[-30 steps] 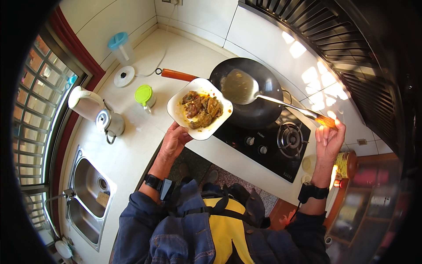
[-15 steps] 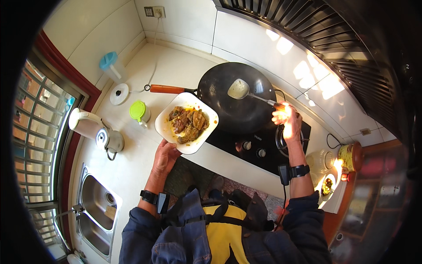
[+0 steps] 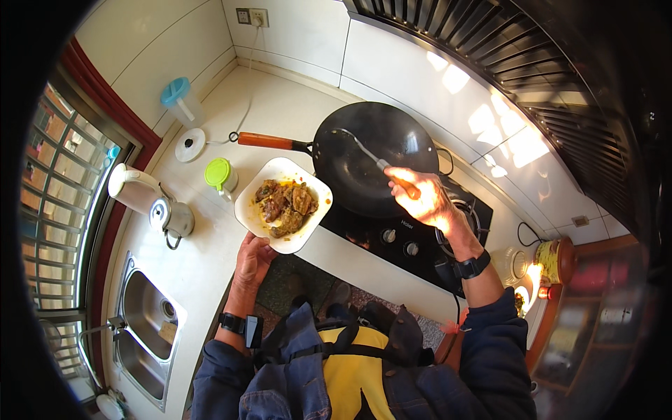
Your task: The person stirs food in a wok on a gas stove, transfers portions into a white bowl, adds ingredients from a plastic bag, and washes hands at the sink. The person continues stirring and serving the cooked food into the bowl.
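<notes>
My left hand [image 3: 253, 260] grips the near rim of a white square bowl [image 3: 245, 213] beside the wok. Browned meat pieces [image 3: 283, 204] in an oily sauce lie in the bowl. My right hand [image 3: 432, 203] is closed round the wooden handle of a metal spatula [image 3: 367, 152]. The spatula's blade, seen nearly edge-on, is over the left part of a black wok [image 3: 413, 133]. The wok sits on a black gas stove [image 3: 364, 225], its wooden handle [image 3: 264, 141] pointing left. Its inside looks dark and slightly shiny.
Left on the counter stand a green-lidded cup [image 3: 218, 173], a steel pot [image 3: 173, 218], a pale kettle [image 3: 131, 187] and a blue-lidded jug [image 3: 180, 99]. A double sink [image 3: 143, 308] lies nearer. Jars [image 3: 514, 262] stand right; the range hood [image 3: 483, 42] hangs above.
My right hand has moved left and nearer, turning the spatula so its blade shows edge-on further left over the wok. The bowl in my left hand has shifted slightly left and nearer.
</notes>
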`<state>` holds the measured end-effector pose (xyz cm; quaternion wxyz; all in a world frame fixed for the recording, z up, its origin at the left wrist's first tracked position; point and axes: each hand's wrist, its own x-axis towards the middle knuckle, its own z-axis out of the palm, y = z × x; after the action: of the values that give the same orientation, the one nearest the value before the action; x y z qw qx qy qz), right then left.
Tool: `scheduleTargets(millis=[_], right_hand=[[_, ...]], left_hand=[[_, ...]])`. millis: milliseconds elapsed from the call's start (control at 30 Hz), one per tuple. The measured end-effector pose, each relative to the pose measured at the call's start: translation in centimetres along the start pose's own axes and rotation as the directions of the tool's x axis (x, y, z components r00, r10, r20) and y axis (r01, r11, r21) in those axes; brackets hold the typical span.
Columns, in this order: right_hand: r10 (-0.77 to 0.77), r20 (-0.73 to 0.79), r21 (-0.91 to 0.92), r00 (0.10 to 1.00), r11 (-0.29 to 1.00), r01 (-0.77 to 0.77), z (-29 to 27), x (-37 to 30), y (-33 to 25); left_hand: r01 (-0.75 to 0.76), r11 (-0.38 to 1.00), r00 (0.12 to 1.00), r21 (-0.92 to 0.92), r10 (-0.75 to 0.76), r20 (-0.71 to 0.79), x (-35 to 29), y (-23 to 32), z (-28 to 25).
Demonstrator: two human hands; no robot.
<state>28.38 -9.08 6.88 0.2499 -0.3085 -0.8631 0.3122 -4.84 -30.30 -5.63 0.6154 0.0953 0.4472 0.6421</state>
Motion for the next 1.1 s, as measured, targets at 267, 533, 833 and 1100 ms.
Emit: scheduleTargets(millis=[267,533,833,1100], right_hand=[[0.122,0.007,-0.029,0.993,0.992,-0.121,-1.3,-1.5,-0.1],[-0.122,0.071,-0.038,0.990,0.991,0.125,-0.6,-1.7,0.8],[-0.076,0.112,-0.138,0.991,0.986,0.091,-3.4,-3.9,-0.8],[-0.248,0.062,-0.224,0.967,0.940,0.256,0.1,-1.4,2.0]], left_hand=[[0.000,1.000,1.000,-0.005,0.000,-0.031,-0.5,-0.9,-0.7],[-0.028,0.998,0.999,-0.064,0.024,-0.048,-1.1,-1.6,-0.5],[-0.023,0.997,0.999,-0.077,0.019,-0.048,-0.8,-2.2,-0.5],[-0.026,0.999,0.999,-0.043,0.025,-0.030,-0.9,-1.9,0.0]])
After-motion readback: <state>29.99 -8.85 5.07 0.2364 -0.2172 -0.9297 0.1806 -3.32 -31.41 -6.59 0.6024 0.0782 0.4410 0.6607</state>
